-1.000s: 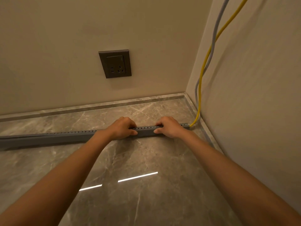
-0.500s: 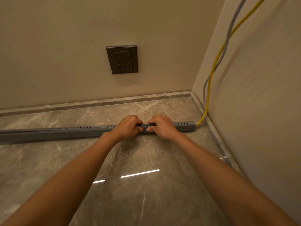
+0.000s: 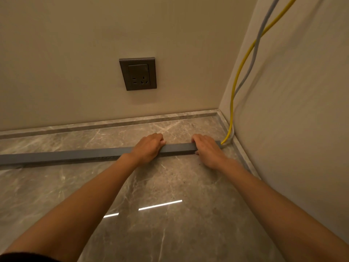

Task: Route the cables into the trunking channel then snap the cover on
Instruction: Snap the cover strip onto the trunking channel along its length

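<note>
Head camera, up high, tipped forward and down into a floor corner
Single wide-angle view here, worn on the person's head: both forearms enter from 7 and 5 o'clock, and the left hand (image 3: 149, 148) and right hand (image 3: 207, 151) sit on the trunking (image 3: 75, 155) just above centre, at the far end of outstretched arms; the floor (image 3: 170, 233) fills the lower half, close in, the back wall (image 3: 75, 53) faces us at 12 o'clock with its socket (image 3: 138, 73), the side wall (image 3: 302, 110) slants away at 2 o'clock
</note>
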